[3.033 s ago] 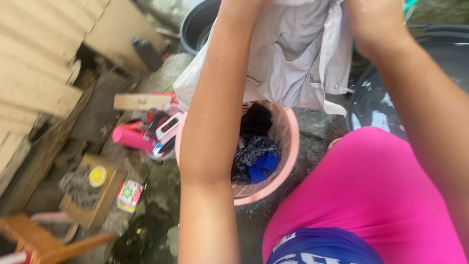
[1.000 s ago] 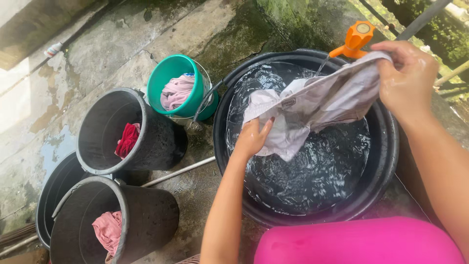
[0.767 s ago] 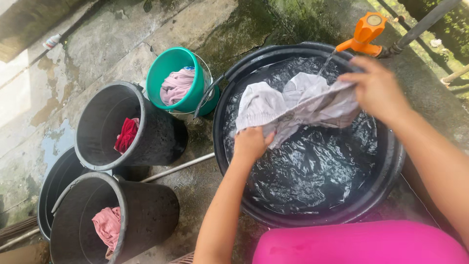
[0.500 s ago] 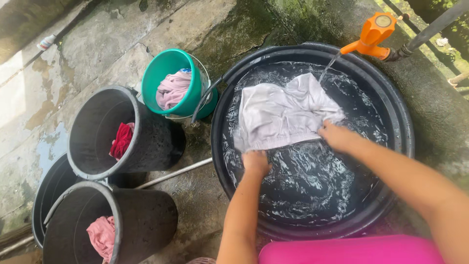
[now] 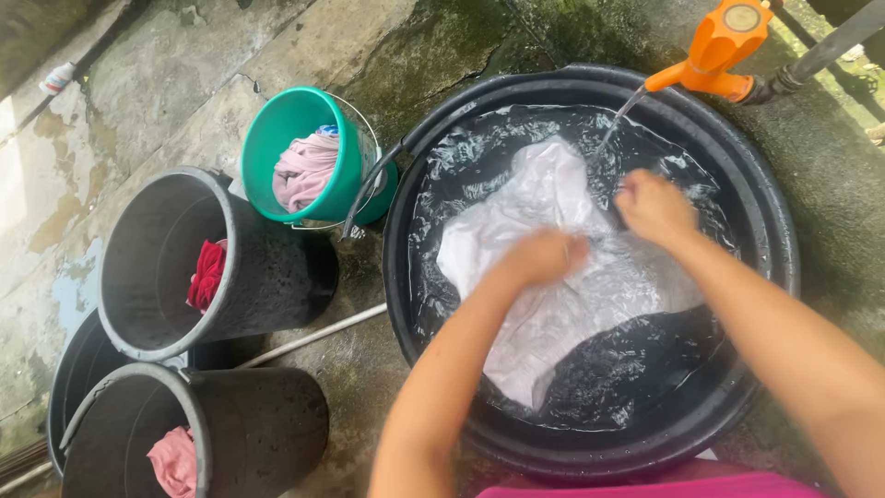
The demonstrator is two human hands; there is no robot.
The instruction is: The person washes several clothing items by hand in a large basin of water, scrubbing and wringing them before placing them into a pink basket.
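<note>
A large black tub is seen full of water on a wet concrete floor. A pale white garment is spread across the water, mostly submerged, its upper edge near the far wall of the tub and its lower end trailing toward the near rim.

The left hand is pressed down onto the middle of the garment, fingers curled under; whether cloth is pinched inside them cannot be told. The right hand is closed in a loose fist on the garment's upper right part, just beside the left hand, with cloth apparently bunched in it. Both hands are wet.

An orange tap is mounted on a dark pipe above the tub's far rim; a thin stream of water is seen falling from it into the tub, just beyond the right hand.

To the left of the tub, a teal bucket holding a pale pink cloth is noted, touching or nearly touching the tub. Beside it a black bucket contains a red cloth. A second black bucket, nearer the camera, holds a pink cloth. A thin pale pipe is laid on the floor between the two black buckets. A strip of pink clothing is visible at the bottom edge.
</note>
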